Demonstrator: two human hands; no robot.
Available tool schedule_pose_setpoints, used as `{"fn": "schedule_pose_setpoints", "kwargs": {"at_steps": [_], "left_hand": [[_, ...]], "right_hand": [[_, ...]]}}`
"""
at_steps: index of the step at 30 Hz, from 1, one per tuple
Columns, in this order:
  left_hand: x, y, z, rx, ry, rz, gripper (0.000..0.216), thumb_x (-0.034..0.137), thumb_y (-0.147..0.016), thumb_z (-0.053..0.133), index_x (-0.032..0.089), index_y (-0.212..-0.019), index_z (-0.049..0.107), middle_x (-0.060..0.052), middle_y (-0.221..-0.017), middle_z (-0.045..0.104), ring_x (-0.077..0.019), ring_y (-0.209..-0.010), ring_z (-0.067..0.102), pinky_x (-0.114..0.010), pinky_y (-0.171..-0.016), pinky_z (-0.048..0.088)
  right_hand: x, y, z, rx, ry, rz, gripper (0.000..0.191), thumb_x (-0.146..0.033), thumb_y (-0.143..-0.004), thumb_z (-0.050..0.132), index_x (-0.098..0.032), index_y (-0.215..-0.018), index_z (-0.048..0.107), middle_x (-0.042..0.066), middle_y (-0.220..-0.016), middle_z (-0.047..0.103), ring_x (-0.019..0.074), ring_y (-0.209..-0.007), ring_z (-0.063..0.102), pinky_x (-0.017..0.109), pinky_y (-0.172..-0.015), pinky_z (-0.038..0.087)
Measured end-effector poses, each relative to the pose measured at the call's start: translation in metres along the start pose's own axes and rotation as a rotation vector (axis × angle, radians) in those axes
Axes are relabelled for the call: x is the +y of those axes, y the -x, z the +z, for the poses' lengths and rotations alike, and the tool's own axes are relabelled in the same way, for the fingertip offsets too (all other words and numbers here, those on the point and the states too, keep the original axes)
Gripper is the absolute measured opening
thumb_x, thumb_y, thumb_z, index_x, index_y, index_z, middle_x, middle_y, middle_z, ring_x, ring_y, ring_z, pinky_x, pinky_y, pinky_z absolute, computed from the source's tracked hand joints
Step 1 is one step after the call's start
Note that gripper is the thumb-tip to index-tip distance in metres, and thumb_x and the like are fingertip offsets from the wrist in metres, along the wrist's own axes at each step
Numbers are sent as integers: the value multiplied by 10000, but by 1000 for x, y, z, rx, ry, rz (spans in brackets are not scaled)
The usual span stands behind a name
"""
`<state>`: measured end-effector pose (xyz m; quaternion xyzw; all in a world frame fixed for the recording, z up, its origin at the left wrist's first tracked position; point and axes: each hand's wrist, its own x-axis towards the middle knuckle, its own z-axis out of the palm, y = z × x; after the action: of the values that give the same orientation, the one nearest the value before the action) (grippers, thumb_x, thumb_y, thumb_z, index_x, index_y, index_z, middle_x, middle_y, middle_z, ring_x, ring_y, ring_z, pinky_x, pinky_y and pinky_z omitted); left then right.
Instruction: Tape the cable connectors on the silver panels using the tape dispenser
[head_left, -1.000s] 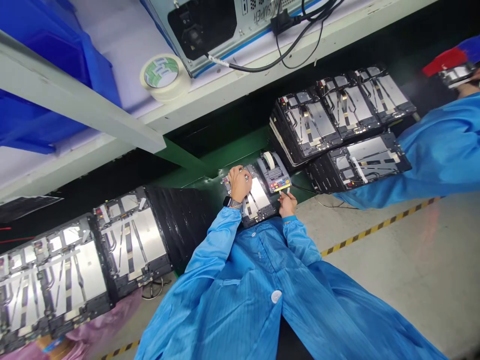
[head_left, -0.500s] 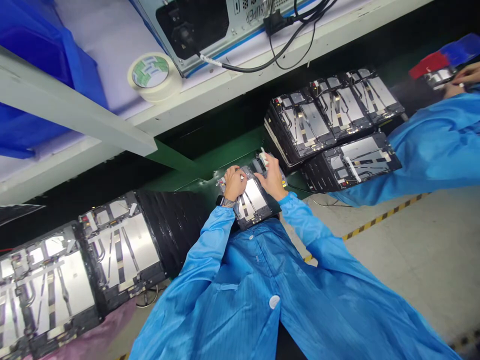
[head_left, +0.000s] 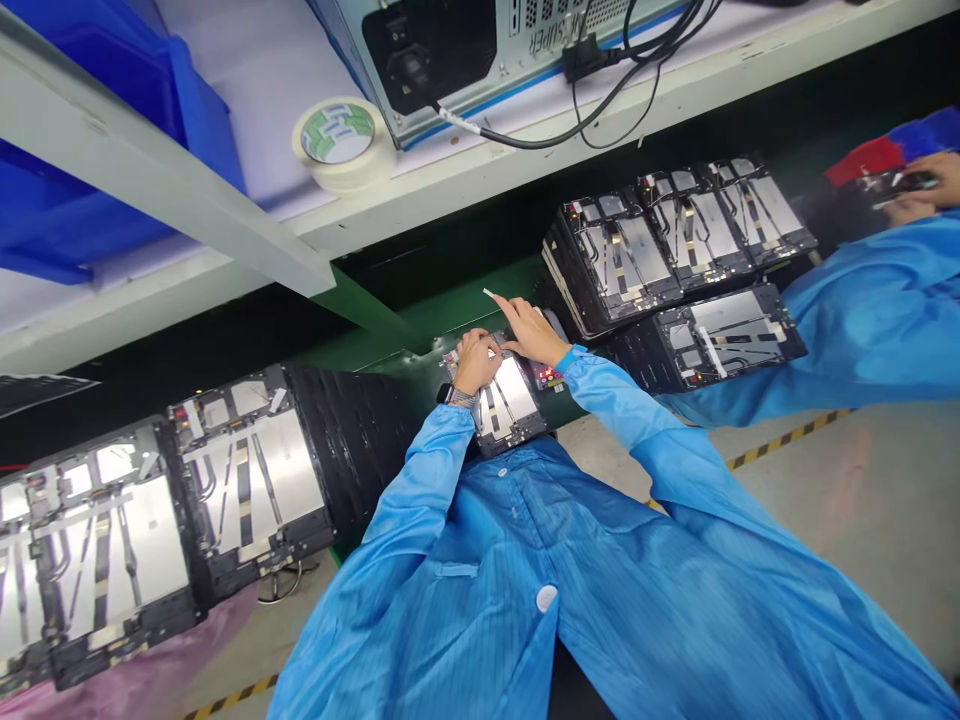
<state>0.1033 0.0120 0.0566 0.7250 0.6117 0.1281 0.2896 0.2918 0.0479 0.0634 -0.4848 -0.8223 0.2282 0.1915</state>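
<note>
Your left hand (head_left: 474,360) is reaching forward with the wrist straight and the watch showing. Its fingers are curling down onto the far left corner of the open tablet (head_left: 504,405). Whether they are gripping it or only pressing on it cannot be told. Your right hand (head_left: 531,332) is crossing in from 4 o'clock with the sleeve stretched out behind it. The thumb and forefinger are pinching a tape strip (head_left: 491,294), and the other fingers are lying loosely bent.

The strip is short, pale and narrow, and it is pointing toward 10 o'clock just above the tablet's far edge. The tablet is lying flat just in front of your chest, its back off. A silver plate, dark ribbon cables and a black frame are showing inside it. A tape dispenser (head_left: 549,378) is sitting just beside it at 3 o'clock, mostly hidden under your wrist.

All this is resting on a dark green bench (head_left: 450,312). Stacks of like tablets (head_left: 645,245) are standing at 2 o'clock, and more stacks (head_left: 247,480) at 9 o'clock. A co-worker's blue sleeve (head_left: 877,310) is lying at 3 o'clock. On the shelf at 12 o'clock, a tape roll (head_left: 343,140) is sitting beside a computer case (head_left: 450,50).
</note>
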Motion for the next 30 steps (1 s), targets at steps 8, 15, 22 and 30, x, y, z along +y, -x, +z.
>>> {"fn": "schedule_pose_setpoints", "kwargs": {"at_steps": [8,15,22,30], "left_hand": [[-1,-5,-1,-19,14,-32,77,184,-910,685,235,-869,725,-103,-1364,621,-328,-1338,516,-519,-1145,415],[-2,-4,-1,-34,15,-40,68,213,-932,680,246,-898,729,-84,-1398,611,-299,-1379,492,-488,-1173,394],[6,-6,-1,-6,-34,-145,28,239,-922,690,258,-903,696,-76,-1358,642,-291,-1371,497,-484,-1234,267],[-3,-17,-11,-71,22,-370,483,436,-811,846,263,-1109,507,-108,-1280,674,-341,-1326,532,-512,-1194,236]], "right_hand": [[5,-7,1,10,-54,-7,1089,-275,-823,919,-242,-1700,274,180,-1430,531,380,-1349,554,630,-1169,455],[-3,-7,-6,-59,123,-76,1157,-277,-868,873,-263,-1742,114,203,-1466,505,422,-1338,554,634,-1120,497],[-4,-5,-9,-28,81,-44,1164,-326,-875,842,-263,-1741,68,211,-1475,499,434,-1331,549,642,-1116,489],[15,-3,-3,-84,-422,272,862,-69,-824,650,-164,-1628,352,-12,-874,691,182,-784,673,299,-795,564]]}}
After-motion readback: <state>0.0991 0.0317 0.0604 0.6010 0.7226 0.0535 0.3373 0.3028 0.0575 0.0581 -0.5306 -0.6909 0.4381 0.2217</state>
